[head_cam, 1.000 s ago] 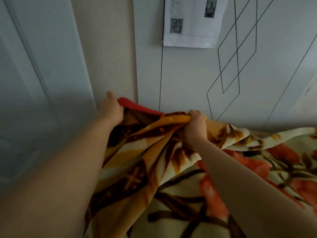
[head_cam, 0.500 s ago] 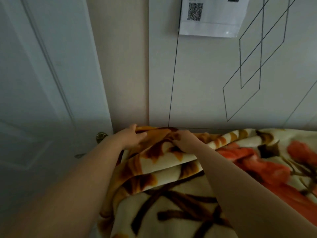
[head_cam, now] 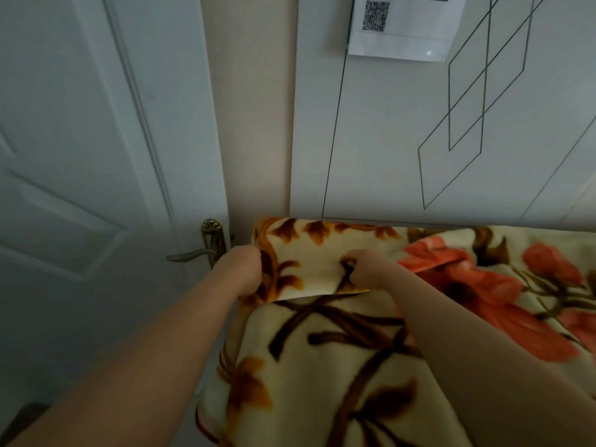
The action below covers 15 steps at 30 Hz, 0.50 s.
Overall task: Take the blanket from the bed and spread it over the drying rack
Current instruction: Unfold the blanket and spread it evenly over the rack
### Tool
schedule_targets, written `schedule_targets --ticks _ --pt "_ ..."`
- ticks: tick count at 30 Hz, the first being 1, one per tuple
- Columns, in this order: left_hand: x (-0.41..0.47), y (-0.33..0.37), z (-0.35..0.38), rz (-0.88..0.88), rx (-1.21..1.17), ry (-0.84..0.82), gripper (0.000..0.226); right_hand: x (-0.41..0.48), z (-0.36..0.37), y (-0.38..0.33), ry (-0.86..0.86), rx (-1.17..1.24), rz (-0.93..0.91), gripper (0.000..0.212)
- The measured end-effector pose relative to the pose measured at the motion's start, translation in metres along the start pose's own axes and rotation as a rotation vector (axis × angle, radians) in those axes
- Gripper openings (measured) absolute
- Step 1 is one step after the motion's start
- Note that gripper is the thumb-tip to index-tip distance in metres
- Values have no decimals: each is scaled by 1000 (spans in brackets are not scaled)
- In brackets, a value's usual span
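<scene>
The blanket [head_cam: 322, 366] is off the bed and draped in front of the person. Its top line runs level just in front of the pale wall panel [head_cam: 387, 156], and its left end is near the white door [head_cam: 80, 156]. Whatever carries it is covered, so the drying rack cannot be seen, though I judge it lies under that ridge. The carrying looks done and the spreading is well along. What seems left is smoothing this left corner, where a flap is folded back over the front face. The cloth is thick and plush: cream with dark brown branches, orange-brown leaves and big coral flowers toward the right, hanging in soft folds. The hands are apart, one at each side of the flap. The left hand [head_cam: 245, 272] curls round its left edge and the right hand [head_cam: 364, 266] pinches a bunched crease near its middle.
</scene>
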State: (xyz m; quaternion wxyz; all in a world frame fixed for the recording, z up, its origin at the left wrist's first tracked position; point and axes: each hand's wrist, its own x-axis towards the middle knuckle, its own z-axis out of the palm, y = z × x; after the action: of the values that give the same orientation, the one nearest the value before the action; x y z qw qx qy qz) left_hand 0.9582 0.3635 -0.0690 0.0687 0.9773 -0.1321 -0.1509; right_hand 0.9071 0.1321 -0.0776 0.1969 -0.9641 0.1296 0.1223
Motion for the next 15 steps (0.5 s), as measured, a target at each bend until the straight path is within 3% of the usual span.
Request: schedule_targets --ticks 5,9,11,15 --pt "0 5 -3 -16 -71 239 13 -10 9 5 -49 -42 -11 65" --pt "17 8 -21 -7 -82 482 26 -9 9 10 140 -19 -36 70" --pt "25 10 -20 -15 -114 452 27 -11 11 15 117 -28 -2 70" --pt "17 31 5 -9 -143 152 30 -20 23 26 9 -48 51 68"
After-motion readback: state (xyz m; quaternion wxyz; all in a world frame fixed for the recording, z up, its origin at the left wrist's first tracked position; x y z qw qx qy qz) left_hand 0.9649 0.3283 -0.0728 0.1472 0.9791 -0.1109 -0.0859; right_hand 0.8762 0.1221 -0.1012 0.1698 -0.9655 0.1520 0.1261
